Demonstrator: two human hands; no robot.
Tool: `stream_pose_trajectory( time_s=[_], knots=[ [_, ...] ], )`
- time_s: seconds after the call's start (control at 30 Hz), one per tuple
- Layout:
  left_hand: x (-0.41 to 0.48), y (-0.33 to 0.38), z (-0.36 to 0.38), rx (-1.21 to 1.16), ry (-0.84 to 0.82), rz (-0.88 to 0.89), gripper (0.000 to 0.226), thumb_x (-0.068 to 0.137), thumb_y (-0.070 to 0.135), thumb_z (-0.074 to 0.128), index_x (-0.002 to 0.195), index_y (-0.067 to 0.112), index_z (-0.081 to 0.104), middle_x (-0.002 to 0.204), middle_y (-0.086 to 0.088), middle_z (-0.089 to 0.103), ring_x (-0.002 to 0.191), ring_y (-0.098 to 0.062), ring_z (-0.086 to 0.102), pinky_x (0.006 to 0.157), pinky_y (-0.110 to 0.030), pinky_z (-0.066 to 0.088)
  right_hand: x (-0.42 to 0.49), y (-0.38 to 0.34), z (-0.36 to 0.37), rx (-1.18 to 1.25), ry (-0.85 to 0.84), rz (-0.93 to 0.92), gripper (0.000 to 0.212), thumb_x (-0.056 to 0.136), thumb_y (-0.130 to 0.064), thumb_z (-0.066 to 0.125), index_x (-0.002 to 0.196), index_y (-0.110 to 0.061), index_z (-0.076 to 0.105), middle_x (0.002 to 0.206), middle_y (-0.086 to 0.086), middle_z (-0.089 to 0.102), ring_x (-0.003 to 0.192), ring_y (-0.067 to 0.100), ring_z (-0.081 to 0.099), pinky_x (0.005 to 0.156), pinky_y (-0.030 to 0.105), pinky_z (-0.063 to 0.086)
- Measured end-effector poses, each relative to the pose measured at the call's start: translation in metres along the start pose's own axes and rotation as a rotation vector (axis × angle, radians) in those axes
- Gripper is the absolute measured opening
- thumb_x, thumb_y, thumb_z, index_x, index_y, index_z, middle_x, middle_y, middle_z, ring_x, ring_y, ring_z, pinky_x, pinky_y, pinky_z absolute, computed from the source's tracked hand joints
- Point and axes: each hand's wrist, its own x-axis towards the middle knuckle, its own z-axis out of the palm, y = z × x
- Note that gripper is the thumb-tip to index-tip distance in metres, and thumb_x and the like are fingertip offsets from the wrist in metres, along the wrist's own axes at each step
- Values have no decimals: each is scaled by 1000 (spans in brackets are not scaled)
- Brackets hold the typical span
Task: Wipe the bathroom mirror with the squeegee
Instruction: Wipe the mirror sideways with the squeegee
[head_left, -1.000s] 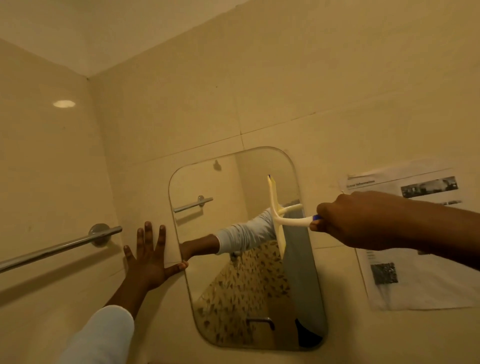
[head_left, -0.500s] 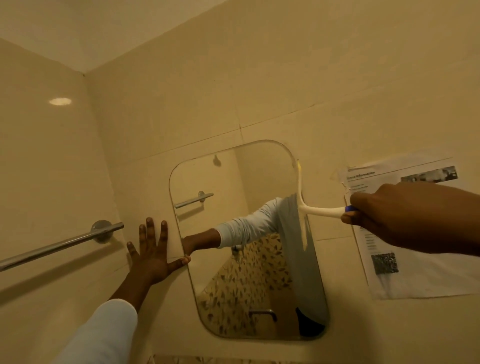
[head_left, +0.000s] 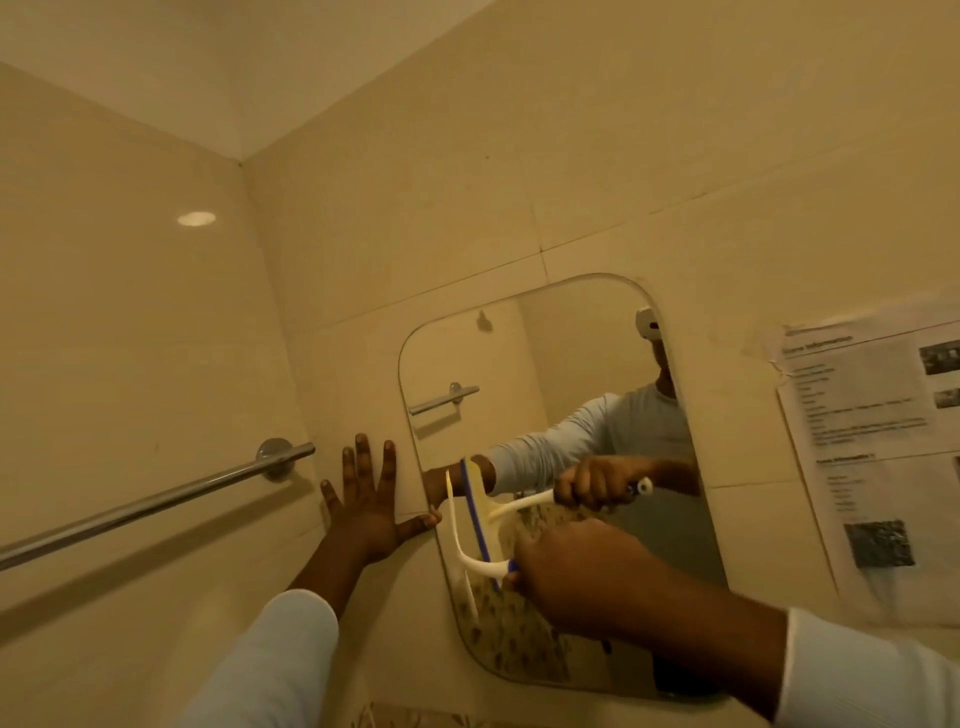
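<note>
A rounded-corner mirror (head_left: 524, 353) hangs on the cream tiled wall. My right hand (head_left: 582, 571) grips the handle of a white squeegee (head_left: 460, 540) with a blue blade strip. The blade stands nearly upright against the glass by the mirror's left edge, at mid height. My left hand (head_left: 366, 501) lies flat on the wall just left of the mirror, fingers spread, thumb touching the mirror's edge. The glass reflects both arms and the squeegee.
A chrome towel bar (head_left: 156, 501) runs along the left wall. A printed paper sheet (head_left: 872, 441) is taped to the wall right of the mirror. Speckled tile shows at the bottom edge below the mirror.
My right hand has carried the squeegee from the mirror's right edge across to its left side and lower down. The left hand stays planted on the wall. The view has swung left.
</note>
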Motion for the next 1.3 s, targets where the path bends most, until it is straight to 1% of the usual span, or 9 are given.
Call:
stream_pose_trajectory(
  time_s=[0.1, 0.3, 0.5, 0.6, 0.73, 0.83, 0.97, 1.07, 1.3],
  knots=[
    [2, -2, 1, -13, -3, 12, 134, 62, 99, 43, 141, 37, -47, 145, 0, -60, 140, -30, -47, 118, -69, -9, 15, -4, 11, 35, -47, 13, 39, 111, -47, 44, 126, -15, 62, 108, 5, 71, 92, 21, 70, 86, 40, 60],
    [4, -4, 0, 13, -14, 5, 137, 66, 92, 54, 138, 38, -50, 144, -1, -61, 141, -32, -46, 118, -70, -6, 30, -15, 22, 43, -23, 15, 40, 111, -48, 43, 122, -15, 63, 104, 4, 72, 89, 21, 71, 84, 39, 61],
    [4, -3, 2, 17, -1, -8, 138, 65, 93, 54, 139, 38, -49, 144, -1, -60, 141, -32, -45, 118, -71, -4, 35, -22, 24, 32, -1, 19, 40, 110, -47, 46, 123, -14, 64, 107, 5, 71, 93, 23, 70, 86, 40, 60],
    [3, -2, 3, 15, 17, -18, 138, 61, 98, 46, 142, 36, -46, 146, -2, -58, 141, -31, -47, 118, -70, -6, 28, -15, 22, 4, 10, 15, 40, 111, -46, 45, 124, -14, 64, 107, 5, 70, 91, 21, 68, 81, 36, 56],
    [2, -2, 3, 5, 11, -10, 138, 58, 101, 42, 143, 35, -45, 146, -2, -58, 140, -29, -48, 118, -70, -7, 6, 5, 19, -6, 48, 1, 35, 110, -46, 46, 122, -18, 63, 91, -3, 59, 65, 7, 49, 60, 24, 36],
    [1, -2, 2, 3, 17, -4, 138, 60, 100, 45, 144, 35, -44, 147, -2, -58, 141, -29, -47, 117, -71, -7, -16, 27, 15, -12, 36, 8, 35, 110, -49, 46, 122, -22, 63, 85, -9, 54, 60, 1, 42, 53, 20, 28],
    [0, 0, 3, 1, 28, -9, 138, 61, 99, 45, 144, 35, -44, 148, -2, -57, 141, -29, -46, 117, -71, -6, -51, 56, 5, -14, -22, 88, 33, 109, -53, 44, 124, -29, 62, 76, -12, 46, 61, 1, 45, 52, 20, 28],
    [0, -1, 4, 1, 35, -7, 138, 60, 99, 45, 144, 35, -44, 148, -2, -56, 142, -29, -46, 117, -72, -6, -80, 75, -7, -16, -37, 166, 33, 109, -57, 39, 122, -34, 59, 77, -12, 49, 63, 2, 49, 54, 17, 30],
    [0, -1, 5, 4, 43, -11, 139, 59, 99, 46, 146, 35, -42, 150, -1, -55, 142, -28, -47, 117, -71, -6, -148, 111, -29, -88, -75, 291, 26, 107, -66, 29, 102, -42, 37, 79, -8, 55, 61, 6, 51, 57, 16, 38]
  ],
)
